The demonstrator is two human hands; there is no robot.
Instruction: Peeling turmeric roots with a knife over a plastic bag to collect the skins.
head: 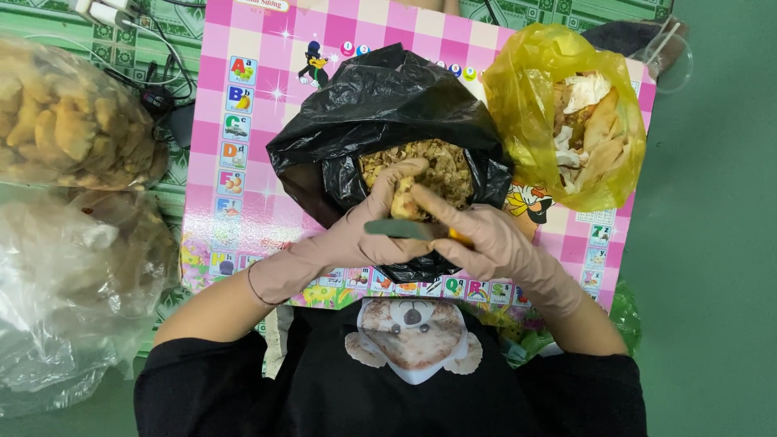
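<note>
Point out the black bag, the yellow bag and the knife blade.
black bag (380,97): head view, on its crumpled upper side.
yellow bag (526,77): head view, on its upper left wall.
knife blade (398,229): head view, mid-blade, between the hands.

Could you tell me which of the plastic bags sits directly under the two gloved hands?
The black bag, open and full of brownish peelings; the yellow bag lies to its right, the clear bags far left.

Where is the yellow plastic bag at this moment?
In the head view, the yellow plastic bag lies at the upper right on the pink checkered mat, right beside the black bag that both gloved hands work over.
</note>
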